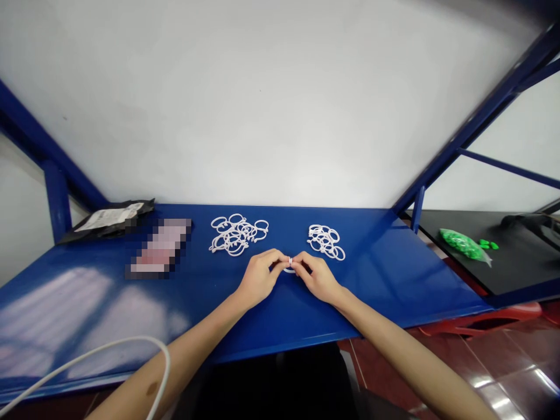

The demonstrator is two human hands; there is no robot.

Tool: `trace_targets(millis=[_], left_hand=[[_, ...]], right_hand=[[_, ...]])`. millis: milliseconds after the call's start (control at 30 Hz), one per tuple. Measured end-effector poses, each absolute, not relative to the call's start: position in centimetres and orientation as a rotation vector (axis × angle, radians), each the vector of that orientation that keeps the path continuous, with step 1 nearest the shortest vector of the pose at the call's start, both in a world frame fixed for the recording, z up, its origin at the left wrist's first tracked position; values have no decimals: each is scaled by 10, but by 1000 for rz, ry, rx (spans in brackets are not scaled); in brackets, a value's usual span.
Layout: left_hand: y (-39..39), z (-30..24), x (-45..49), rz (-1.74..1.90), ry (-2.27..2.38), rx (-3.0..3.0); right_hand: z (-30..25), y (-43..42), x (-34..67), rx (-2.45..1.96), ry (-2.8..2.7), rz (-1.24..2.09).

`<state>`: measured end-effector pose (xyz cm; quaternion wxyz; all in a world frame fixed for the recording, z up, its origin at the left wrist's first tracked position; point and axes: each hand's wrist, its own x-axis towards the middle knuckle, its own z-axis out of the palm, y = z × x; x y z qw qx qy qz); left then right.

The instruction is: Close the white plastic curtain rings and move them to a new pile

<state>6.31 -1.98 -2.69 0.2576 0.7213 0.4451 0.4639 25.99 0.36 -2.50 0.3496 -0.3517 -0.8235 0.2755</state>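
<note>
My left hand (261, 274) and my right hand (318, 275) meet over the front middle of the blue table. Between their fingertips they pinch one white plastic ring (289, 270), whose lower curve shows below the fingers. Fingers cover most of this ring. Beyond my left hand lies a loose pile of white rings (236, 233) with small eyelets on them. A smaller pile of similar white rings (324, 240) rests just past my right hand.
The blue table (376, 262) backs onto a white wall. At left are a black plastic parcel (114, 217) and a pixelated flat object (161, 248). A white cable (131, 338) loops over my left forearm. Rightward, a bag of green pieces (462, 244) lies on a black table.
</note>
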Motion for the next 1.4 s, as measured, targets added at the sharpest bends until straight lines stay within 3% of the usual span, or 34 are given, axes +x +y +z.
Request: trace_targets(millis=[233, 467, 700, 1067, 1400], left_hand=[[-5, -26, 52, 1039, 1266, 2414], [15, -26, 29, 927, 2062, 2418], [14, -34, 26, 904, 2027, 2464], [-8, -18, 54, 1150, 1560, 2104], [-8, -16, 56, 1047, 1410, 1928]], right_hand=[[-29, 9, 259, -971, -2241, 573], [-24, 36, 279, -1352, -2031, 28], [-29, 42, 292, -1529, -1968, -167], [-27, 34, 245, -737, -2445, 17], [-23, 34, 248, -1037, -1972, 882]])
